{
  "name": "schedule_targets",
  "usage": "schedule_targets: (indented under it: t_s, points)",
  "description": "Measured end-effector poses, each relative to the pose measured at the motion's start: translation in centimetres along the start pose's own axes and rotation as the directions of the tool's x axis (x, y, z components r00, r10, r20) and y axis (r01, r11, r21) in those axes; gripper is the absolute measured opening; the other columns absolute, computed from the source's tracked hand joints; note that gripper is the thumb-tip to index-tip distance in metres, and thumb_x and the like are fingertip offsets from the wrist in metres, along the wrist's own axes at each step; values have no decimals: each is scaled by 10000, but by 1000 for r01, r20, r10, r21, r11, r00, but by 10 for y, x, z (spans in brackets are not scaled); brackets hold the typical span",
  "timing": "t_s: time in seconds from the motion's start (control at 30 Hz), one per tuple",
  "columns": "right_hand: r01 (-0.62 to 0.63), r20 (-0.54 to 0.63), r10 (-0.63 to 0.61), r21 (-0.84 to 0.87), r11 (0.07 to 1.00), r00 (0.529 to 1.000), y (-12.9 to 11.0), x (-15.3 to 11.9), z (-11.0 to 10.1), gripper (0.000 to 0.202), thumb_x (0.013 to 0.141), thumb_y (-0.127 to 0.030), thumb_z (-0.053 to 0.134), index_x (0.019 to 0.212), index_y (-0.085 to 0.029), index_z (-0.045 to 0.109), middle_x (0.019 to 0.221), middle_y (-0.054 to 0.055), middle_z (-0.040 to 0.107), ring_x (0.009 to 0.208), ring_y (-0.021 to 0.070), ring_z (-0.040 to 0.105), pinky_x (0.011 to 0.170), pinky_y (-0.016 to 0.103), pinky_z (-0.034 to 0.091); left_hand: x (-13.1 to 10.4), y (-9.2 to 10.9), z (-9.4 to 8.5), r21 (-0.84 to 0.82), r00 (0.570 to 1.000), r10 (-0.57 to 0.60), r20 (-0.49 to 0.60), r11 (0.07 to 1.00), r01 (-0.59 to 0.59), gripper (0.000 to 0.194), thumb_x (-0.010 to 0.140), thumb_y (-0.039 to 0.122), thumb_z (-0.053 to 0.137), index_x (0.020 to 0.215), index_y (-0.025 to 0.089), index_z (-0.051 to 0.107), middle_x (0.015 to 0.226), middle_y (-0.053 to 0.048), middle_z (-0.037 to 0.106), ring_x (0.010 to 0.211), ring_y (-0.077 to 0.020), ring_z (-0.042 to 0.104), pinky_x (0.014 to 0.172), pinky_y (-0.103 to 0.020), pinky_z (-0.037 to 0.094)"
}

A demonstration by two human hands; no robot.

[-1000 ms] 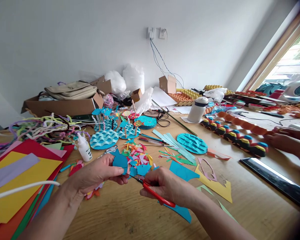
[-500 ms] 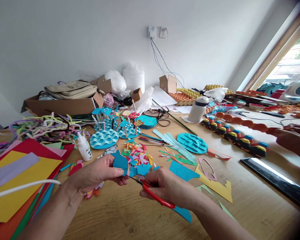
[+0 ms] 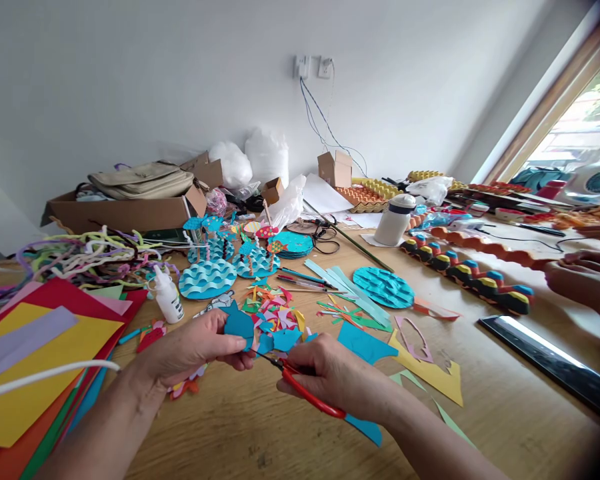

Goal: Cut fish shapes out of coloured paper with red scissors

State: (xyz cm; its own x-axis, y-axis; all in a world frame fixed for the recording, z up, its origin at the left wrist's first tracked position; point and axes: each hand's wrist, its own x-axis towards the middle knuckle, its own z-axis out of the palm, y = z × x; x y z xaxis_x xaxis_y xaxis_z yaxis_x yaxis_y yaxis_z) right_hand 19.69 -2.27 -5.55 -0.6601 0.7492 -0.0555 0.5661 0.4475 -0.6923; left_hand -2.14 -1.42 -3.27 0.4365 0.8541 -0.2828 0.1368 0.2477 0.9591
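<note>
My left hand pinches a blue paper cutout between thumb and fingers, above the wooden table. Wrapped round the red handles of the scissors is my right hand. The scissors' blades point left and reach the lower edge of the blue cutout beside my left fingertips. Behind both hands lie small blue pieces and a pile of colourful paper scraps. A strip of blue paper shows below my right hand.
Coloured paper sheets and a white glue bottle are on the left. Wavy blue discs stand behind. A black tablet lies at right, near another person's hands holding an orange strip.
The view has shifted very slightly. My hands, the cutout and the scissors keep nearly the same position. The other person's hands at the right have moved a little.
</note>
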Motion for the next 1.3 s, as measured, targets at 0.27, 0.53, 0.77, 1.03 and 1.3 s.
schedule_targets:
  t_s: [0.27,0.53,0.77,1.03,1.3]
  points:
    - [-19,-11,20,46,999,1000,0,1,0,382,794,-425,527,550,-151,422,476,-69,308,460,43,254,391,154,184,2,-2,-2,-31,1000,-20,18,999,20,93,671,197,627,614,177,696,613,-6,687,605,-126,606,604,-201,482]
    - [-22,-33,24,43,999,999,0,3,1,382,784,-407,545,535,-154,403,469,-71,290,453,42,249,388,165,177,4,-4,-3,-69,1000,-14,7,998,15,85,670,219,650,623,166,697,623,-14,692,621,-131,612,622,-220,495]
    - [-83,-2,87,276,958,996,2,2,-3,336,752,-376,569,542,-160,421,469,-70,336,428,45,315,388,172,206,4,-5,-3,-178,989,17,-145,983,-43,103,633,251,701,644,150,684,666,-32,695,638,-152,622,622,-251,499]
    - [145,-274,240,883,447,931,-3,13,14,301,558,-248,755,733,-166,524,683,-25,588,580,84,517,551,197,394,12,-16,21,-140,975,100,-198,982,-129,144,706,291,653,622,196,584,597,44,586,608,-113,505,630,-231,424]
    - [228,-307,217,917,326,926,-3,18,22,332,496,-201,793,694,-166,529,634,-48,582,536,70,500,536,194,373,13,-16,42,-55,977,88,-196,993,-101,171,684,327,625,599,196,555,572,47,529,610,-127,436,621,-255,368]
